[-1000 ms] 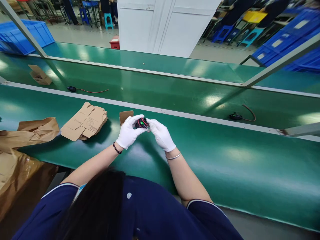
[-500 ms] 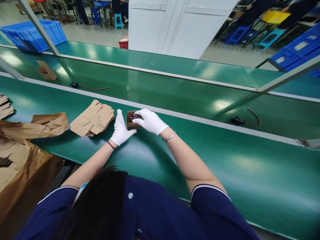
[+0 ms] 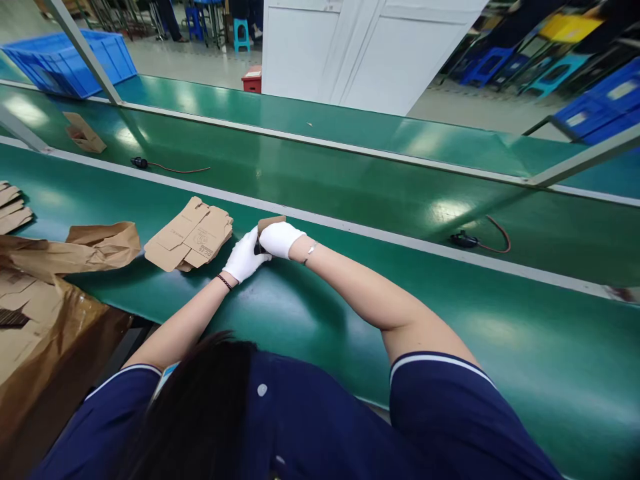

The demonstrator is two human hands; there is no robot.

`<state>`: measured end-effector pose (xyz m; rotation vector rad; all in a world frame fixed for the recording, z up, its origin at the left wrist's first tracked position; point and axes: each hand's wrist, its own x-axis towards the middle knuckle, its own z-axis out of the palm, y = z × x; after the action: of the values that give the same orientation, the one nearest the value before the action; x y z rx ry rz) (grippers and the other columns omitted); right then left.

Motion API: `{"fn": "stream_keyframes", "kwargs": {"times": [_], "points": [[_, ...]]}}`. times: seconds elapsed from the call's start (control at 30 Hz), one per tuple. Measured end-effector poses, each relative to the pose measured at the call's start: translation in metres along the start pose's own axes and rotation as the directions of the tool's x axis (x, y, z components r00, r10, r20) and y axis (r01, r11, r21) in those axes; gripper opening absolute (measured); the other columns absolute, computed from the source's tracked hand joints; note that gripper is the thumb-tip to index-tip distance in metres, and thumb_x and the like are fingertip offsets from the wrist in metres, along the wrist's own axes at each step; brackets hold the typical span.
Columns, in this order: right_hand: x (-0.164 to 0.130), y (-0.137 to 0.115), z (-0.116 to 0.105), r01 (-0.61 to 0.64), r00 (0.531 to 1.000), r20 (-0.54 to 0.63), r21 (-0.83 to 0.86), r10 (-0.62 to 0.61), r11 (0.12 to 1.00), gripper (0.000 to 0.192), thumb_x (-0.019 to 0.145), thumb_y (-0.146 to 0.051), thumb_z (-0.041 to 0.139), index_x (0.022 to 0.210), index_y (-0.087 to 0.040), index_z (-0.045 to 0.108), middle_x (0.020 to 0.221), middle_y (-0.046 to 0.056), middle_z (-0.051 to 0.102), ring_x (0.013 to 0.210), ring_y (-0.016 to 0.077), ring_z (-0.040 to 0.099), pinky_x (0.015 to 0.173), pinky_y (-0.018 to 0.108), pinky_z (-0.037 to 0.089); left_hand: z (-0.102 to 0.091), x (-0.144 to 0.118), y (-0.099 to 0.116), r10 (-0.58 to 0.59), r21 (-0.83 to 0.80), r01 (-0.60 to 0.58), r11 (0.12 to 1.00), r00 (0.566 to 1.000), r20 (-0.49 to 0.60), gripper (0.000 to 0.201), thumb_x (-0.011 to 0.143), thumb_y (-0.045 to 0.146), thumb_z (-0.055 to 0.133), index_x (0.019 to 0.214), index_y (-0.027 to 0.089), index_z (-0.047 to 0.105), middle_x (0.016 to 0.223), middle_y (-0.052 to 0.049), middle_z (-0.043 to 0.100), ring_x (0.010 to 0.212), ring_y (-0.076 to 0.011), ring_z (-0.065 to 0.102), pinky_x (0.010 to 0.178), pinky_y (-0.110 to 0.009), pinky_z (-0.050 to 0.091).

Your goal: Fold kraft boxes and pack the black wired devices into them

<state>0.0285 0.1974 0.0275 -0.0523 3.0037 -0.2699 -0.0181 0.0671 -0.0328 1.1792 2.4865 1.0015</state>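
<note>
Basically mid-job on one box [image 3: 273, 221]: it's between both hands on the near belt [image 3: 450, 320], made up w/ a flap standing up, so not shut yet. Left hand [image 3: 243, 259] curls part-way round its near left side, thumb parted from fingers, seemingly holding it; right hand [image 3: 281, 239] bends over the box, fingertips hidden, so can't tell how far open or if it has hold of anything. Contents hidden too. As for what's left: the stack [image 3: 189, 235] of flat cartons just beside is unfolded, w/ more in the bag [image 3: 70, 327] at far left. Past the rail [image 3: 360, 230], a 2nd box [image 3: 84, 133] sits w/ flap up, plus two black wired units, one [image 3: 140, 163] at left, other [image 3: 465, 239] at right, both unboxed
</note>
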Motion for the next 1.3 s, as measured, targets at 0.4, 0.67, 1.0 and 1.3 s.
{"fn": "stream_keyframes", "kwargs": {"times": [0.4,0.67,1.0,1.3], "points": [[-0.028,-0.004,0.003,0.153,0.984,0.144,-0.379,-0.105,0.912,0.032,0.095,-0.011,0.041,0.106,-0.006,0.071,0.103,0.023,0.073,0.096,0.0314,0.070,0.073,0.037,0.051,0.002,0.003,-0.002,0.050,0.055,-0.052,0.997,0.998,0.039,0.068,0.080,0.026,0.066,0.144,0.019,0.044,0.135,-0.014,0.060,0.120,-0.0360,0.061,0.100,-0.047,0.051],[-0.019,-0.009,0.003,-0.060,0.997,0.036,-0.232,0.070,0.971,0.030,0.097,-0.017,0.044,0.111,-0.010,0.069,0.103,0.020,0.073,0.095,0.0280,0.071,0.076,0.034,0.052,-0.004,0.004,-0.003,0.041,0.045,-0.042,0.998,0.999,0.027,0.074,0.079,0.028,0.069,0.147,0.021,0.041,0.136,-0.013,0.060,0.121,-0.0350,0.061,0.100,-0.047,0.052],[-0.041,0.011,0.021,0.084,0.990,-0.085,-0.250,-0.108,0.965,0.030,0.099,-0.021,0.042,0.117,-0.010,0.064,0.111,0.015,0.071,0.106,0.0250,0.062,0.101,0.035,0.041,-0.030,-0.012,0.021,0.032,0.224,-0.037,0.974,0.999,0.027,0.083,0.083,0.033,0.066,0.154,0.016,0.027,0.139,-0.018,0.057,0.123,-0.0347,0.059,0.100,-0.044,0.050],[0.022,0.128,-0.009,-0.429,0.891,-0.284,-0.265,0.355,0.864,0.045,0.093,-0.004,0.030,0.129,0.004,0.056,0.114,0.028,0.068,0.099,0.0253,0.064,0.102,0.041,0.033,-0.144,0.020,-0.014,-0.227,0.435,0.364,0.824,0.914,-0.335,0.094,0.068,0.069,0.070,0.138,0.013,0.043,0.130,-0.024,0.058,0.121,-0.0452,0.056,0.094,-0.056,0.050]]}}
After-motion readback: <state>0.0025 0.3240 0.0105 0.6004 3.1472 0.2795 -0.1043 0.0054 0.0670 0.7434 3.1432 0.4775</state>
